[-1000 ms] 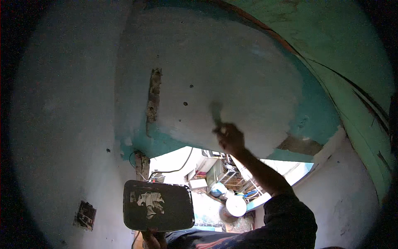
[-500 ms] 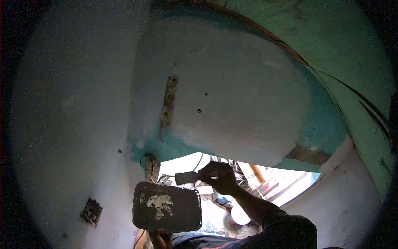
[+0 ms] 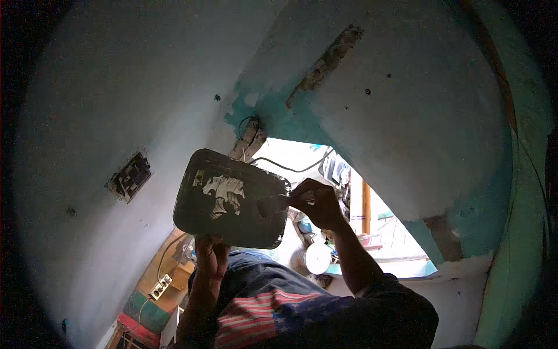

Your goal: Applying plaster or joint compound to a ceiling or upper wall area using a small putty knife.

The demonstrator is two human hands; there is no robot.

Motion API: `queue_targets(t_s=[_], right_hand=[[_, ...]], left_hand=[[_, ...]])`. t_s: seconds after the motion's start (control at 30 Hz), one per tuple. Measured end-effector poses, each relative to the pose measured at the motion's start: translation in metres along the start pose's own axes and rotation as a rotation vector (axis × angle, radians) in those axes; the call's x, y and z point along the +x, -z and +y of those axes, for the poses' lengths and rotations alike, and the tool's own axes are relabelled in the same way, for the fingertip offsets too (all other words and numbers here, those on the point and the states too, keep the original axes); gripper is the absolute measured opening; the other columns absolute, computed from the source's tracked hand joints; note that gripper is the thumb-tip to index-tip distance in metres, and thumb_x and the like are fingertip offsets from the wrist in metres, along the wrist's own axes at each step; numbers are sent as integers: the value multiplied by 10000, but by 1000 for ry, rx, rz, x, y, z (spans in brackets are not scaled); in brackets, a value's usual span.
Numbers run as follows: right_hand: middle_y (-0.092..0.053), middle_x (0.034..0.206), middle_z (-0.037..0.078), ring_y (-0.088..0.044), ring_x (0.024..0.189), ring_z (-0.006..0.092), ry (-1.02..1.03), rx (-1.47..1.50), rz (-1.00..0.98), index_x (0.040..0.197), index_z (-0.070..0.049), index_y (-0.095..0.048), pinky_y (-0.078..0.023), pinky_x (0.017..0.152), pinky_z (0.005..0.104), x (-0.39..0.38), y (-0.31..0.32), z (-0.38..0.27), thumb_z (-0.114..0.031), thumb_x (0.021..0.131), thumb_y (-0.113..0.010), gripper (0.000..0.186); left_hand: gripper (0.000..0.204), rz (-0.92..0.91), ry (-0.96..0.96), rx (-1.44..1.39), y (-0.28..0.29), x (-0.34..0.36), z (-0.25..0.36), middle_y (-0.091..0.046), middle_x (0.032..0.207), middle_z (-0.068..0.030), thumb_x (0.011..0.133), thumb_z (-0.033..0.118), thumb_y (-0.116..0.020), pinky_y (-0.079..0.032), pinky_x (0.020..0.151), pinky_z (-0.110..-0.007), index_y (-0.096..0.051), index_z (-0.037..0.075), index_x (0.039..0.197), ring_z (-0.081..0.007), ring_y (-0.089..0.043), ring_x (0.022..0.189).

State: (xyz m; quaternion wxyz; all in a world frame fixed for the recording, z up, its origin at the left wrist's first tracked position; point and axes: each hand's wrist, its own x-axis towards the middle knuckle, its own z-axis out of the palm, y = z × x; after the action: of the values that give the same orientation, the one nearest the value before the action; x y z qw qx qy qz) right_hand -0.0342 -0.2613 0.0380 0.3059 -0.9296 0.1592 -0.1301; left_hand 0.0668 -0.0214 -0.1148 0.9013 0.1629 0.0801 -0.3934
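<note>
Two hands are showing at one dark tray point(image 3: 256, 232). Left hand point(image 3: 210, 256) is holding it at the lower edge, apparently pinching the rim; fingers are partly hiding, so depth of grip I cannot tell. Right hand point(image 3: 317, 202) is gripping a flat tool point(image 3: 270, 206), its head lying over the tray's right half, handle crossing the right edge; whether the head is touching, cannot tell. White paste point(image 3: 224, 192) is sitting just left of the tray's middle, apart from the tool. Risks: one hand is bearing the tray, so a hard press near the right edge could be twisting it in that grip. Should it be tipping, paste could be sliding toward the lower edge; a loaded tool lifting past the rim could be dripping.
</note>
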Motion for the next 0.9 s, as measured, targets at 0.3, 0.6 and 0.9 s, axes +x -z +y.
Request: queue_targets(t_s=[0.3,0.6,0.9], right_hand=[[-728,897,89,-700,718,154,-161,61,145,916,-18,-712,-571,641,306,21,-7,8,-169,821,-786,194],[-714,864,84,-688,789,174,59,-58,29,915,-40,-711,-543,737,308,37,-6,59,-222,808,-802,230],[-686,1096,170,-666,1002,280,18,-95,511,1065,-14,-681,-507,900,402,88,91,14,-312,972,-578,329]], left_hand=[[582,19,8,11,6,5,-5,-559,1223,-64,787,24,-602,-541,837,-394,-446,130,1338,-238,-581,1087],[466,-118,-306,871,45,6,-12,-599,1217,-90,861,129,-642,-558,831,-392,-510,61,1302,-239,-601,1092],[392,34,-86,150,86,3,-27,-627,1130,-87,907,174,-647,-569,699,-390,-552,97,1279,-230,-624,928]])
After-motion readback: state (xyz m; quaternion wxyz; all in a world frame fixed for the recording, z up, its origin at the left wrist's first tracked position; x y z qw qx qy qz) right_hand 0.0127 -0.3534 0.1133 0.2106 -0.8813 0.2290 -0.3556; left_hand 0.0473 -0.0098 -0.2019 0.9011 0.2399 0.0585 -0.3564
